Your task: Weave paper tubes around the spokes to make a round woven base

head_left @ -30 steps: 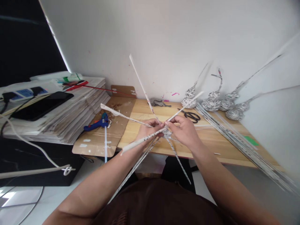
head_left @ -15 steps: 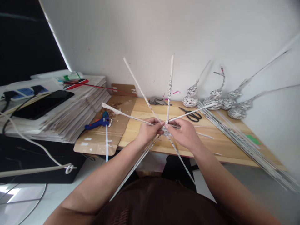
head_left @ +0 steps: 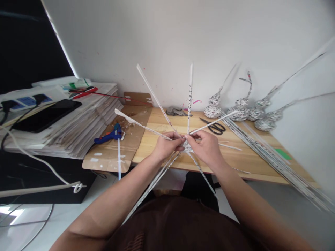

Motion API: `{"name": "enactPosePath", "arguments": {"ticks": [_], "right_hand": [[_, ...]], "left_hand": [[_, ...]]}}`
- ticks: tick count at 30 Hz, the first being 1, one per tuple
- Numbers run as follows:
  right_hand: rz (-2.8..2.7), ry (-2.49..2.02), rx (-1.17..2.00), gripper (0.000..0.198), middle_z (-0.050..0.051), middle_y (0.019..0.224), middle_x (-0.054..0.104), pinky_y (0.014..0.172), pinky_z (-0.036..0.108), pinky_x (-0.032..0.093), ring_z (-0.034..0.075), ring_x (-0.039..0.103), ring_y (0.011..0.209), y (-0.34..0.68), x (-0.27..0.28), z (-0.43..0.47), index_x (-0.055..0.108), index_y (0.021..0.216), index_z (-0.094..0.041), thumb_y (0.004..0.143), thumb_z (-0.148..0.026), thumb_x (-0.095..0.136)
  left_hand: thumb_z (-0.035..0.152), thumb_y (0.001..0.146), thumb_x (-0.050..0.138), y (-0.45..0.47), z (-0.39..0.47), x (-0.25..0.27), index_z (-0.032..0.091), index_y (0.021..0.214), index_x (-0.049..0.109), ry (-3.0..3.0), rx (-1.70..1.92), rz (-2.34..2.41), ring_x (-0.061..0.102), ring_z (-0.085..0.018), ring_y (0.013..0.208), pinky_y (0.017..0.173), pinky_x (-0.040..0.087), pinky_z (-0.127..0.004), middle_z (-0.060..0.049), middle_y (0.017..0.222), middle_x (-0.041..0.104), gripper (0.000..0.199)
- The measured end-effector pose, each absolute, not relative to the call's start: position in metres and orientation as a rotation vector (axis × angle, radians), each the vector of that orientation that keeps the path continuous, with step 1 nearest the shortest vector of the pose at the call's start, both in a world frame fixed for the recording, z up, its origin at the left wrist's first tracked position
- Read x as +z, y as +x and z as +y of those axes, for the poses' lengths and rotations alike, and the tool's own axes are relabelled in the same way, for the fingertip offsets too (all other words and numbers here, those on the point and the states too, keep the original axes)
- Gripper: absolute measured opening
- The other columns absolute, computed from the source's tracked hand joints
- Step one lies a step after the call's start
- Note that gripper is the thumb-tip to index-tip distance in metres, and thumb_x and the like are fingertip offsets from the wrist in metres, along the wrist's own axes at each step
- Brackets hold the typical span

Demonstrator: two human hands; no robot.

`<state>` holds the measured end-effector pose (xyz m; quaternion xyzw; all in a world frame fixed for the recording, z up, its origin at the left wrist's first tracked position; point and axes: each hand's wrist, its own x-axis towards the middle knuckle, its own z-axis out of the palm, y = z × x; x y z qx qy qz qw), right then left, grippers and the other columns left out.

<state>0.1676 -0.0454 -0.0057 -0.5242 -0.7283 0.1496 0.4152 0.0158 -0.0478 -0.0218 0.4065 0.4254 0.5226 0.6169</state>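
Between my hands is a small woven paper piece (head_left: 187, 146), with rolled paper sticks (head_left: 190, 94) fanning out from it in several directions. My left hand (head_left: 169, 144) is closed on its left side, thumb and fingers pinching near the centre. From the right, my right hand (head_left: 205, 143) pinches the piece close to the upright stick, thumb against the weave. The two thumbs almost meet. Fingers partly cover the woven middle, so which strand each one grips is hard to see. Some sticks slope down toward my lap.
Scissors (head_left: 215, 127) and a grey cloth-like item (head_left: 178, 111) lie on the wooden table (head_left: 157, 153). Woven paper gourds (head_left: 212, 111) stand along the wall, near a bundle of paper sticks (head_left: 264, 158). At left are a blue glue gun (head_left: 110, 135), cardboard (head_left: 104, 162) and a paper stack (head_left: 96, 118).
The woven piece has tilted slightly, and more of its middle shows below my thumbs. The sticks have shifted a little with it. Both hands keep their pinch.
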Motion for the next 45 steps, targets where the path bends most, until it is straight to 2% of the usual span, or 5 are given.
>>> {"name": "enactPosePath", "arguments": {"ticks": [8, 13, 18, 23, 45], "right_hand": [[-1.882, -1.133, -0.121, 0.021, 0.006, 0.08, 0.071, 0.082, 0.036, 0.044, 0.022, 0.063, 0.083, 0.179, 0.003, -0.052, 0.067, 0.074, -0.02, 0.088, -0.034, 0.061], [-2.172, -1.347, 0.369, 0.045, 0.003, 0.056, 0.061, 0.058, 0.031, 0.039, 0.017, 0.056, 0.054, 0.176, -0.01, -0.075, 0.063, 0.06, -0.02, 0.095, -0.046, 0.049], [-1.78, -1.223, 1.076, 0.049, 0.011, 0.113, 0.069, 0.063, 0.03, 0.048, 0.019, 0.067, 0.078, 0.155, -0.044, -0.077, 0.054, 0.131, -0.023, 0.091, -0.051, 0.054], [-1.554, -1.035, 1.312, 0.035, 0.006, 0.098, 0.07, 0.056, 0.025, 0.047, 0.017, 0.065, 0.076, 0.144, -0.05, -0.075, 0.064, 0.107, -0.021, 0.085, -0.049, 0.062], [-1.775, -1.209, 0.508, 0.014, 0.003, 0.083, 0.072, 0.061, 0.028, 0.046, 0.014, 0.061, 0.059, 0.14, 0.002, -0.033, 0.063, 0.094, -0.021, 0.081, -0.025, 0.06]], "left_hand": [[0.027, 0.048, 0.091, 0.009, -0.041, -0.025, 0.01, 0.061, 0.062, 0.744, 1.301, 0.93, 0.064, -0.011, 0.066, 0.063, 0.057, -0.023, -0.002, 0.072, 0.066, 0.036], [0.017, 0.054, 0.088, 0.001, -0.032, -0.021, 0.01, 0.06, 0.059, 0.622, 1.431, 0.892, 0.063, -0.01, 0.069, 0.064, 0.056, -0.02, -0.002, 0.075, 0.065, 0.03], [0.01, 0.06, 0.084, 0.002, -0.032, -0.015, 0.01, 0.059, 0.059, 0.524, 1.457, 0.823, 0.063, -0.009, 0.069, 0.063, 0.055, -0.017, -0.002, 0.075, 0.064, 0.025], [0.011, 0.059, 0.084, -0.001, -0.036, -0.015, 0.01, 0.063, 0.063, 0.529, 1.406, 0.851, 0.062, -0.009, 0.067, 0.061, 0.055, -0.017, -0.002, 0.072, 0.064, 0.021], [0.026, 0.049, 0.09, 0.005, -0.047, -0.026, 0.013, 0.066, 0.062, 0.691, 1.38, 0.927, 0.063, -0.009, 0.064, 0.066, 0.056, -0.025, 0.0, 0.075, 0.067, 0.036]]}}
